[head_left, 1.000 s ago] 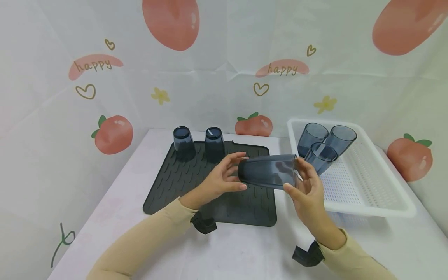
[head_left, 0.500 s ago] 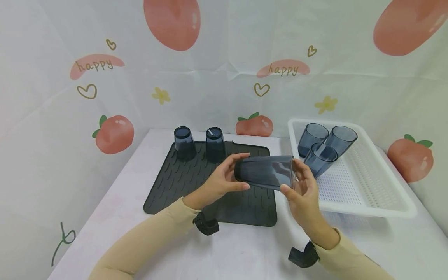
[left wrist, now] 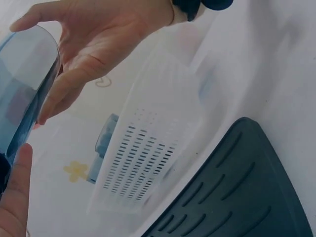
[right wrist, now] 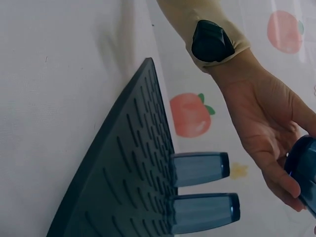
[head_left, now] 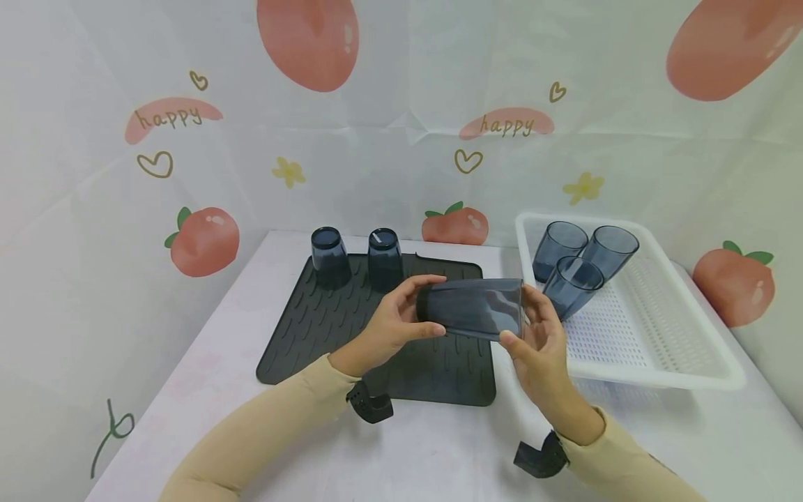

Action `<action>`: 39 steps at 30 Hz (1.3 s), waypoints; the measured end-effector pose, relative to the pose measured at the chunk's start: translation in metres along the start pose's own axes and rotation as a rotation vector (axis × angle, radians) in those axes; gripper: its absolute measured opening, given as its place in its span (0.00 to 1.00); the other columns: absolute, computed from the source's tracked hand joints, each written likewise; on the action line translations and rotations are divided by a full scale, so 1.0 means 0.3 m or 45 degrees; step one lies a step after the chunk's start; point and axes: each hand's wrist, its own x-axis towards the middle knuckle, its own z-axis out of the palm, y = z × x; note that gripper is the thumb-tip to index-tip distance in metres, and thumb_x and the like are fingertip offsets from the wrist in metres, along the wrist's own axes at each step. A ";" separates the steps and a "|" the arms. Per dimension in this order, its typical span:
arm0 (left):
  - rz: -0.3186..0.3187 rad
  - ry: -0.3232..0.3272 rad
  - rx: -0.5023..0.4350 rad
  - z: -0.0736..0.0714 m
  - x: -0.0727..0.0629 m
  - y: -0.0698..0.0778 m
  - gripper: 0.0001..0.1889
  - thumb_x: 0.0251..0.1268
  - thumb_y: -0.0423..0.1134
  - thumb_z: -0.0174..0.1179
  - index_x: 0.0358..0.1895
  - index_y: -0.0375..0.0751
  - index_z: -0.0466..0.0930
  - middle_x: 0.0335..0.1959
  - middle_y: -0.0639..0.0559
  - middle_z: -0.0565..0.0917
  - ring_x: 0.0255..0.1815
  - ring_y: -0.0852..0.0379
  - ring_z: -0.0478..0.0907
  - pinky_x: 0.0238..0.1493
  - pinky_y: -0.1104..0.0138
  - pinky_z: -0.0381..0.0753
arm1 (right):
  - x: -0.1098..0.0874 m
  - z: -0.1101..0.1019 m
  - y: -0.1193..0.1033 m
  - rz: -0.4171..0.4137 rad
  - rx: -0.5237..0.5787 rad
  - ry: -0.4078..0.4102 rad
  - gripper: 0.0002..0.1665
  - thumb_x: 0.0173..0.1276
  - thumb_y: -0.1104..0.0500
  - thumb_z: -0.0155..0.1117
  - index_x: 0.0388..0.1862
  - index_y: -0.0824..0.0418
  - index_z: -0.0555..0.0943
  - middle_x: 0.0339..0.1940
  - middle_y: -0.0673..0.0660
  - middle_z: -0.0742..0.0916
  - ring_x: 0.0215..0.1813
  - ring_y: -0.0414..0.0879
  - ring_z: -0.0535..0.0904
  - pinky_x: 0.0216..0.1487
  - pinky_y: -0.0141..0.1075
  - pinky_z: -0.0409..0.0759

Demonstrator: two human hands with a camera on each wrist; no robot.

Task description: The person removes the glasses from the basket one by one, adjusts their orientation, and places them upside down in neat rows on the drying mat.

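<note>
A blue-grey drinking glass [head_left: 473, 307] lies sideways in the air above the right part of a black drying mat [head_left: 301, 341]. My left hand [head_left: 395, 321] grips its thick base end, thumb in front and fingers behind. At the rim end, on the right, my right hand [head_left: 541, 352] holds it between thumb and fingers. The left wrist view shows the glass [left wrist: 24, 89] with the right hand [left wrist: 98, 39] at its rim. In the right wrist view the left hand [right wrist: 269, 128] is curled about the base of the glass [right wrist: 305, 170].
Two similar glasses, a left one [head_left: 330, 258] and a right one [head_left: 385, 259], stand upside down at the mat's back edge. A white perforated basket [head_left: 665, 369] on the right holds three upright, leaning glasses [head_left: 574, 282]. A patterned cloth [head_left: 376, 160] hangs behind the table.
The glass has shifted slightly left, with my right hand following. My left hand, earlier spread around the base with fingers loose, now holds it closely.
</note>
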 end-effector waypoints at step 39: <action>0.044 0.117 0.057 -0.051 -0.025 0.015 0.40 0.49 0.34 0.75 0.66 0.31 0.63 0.60 0.47 0.70 0.58 0.54 0.73 0.56 0.68 0.79 | 0.041 -0.110 -0.123 0.062 -0.376 -0.327 0.39 0.61 0.81 0.55 0.72 0.69 0.59 0.66 0.58 0.75 0.67 0.47 0.73 0.63 0.34 0.74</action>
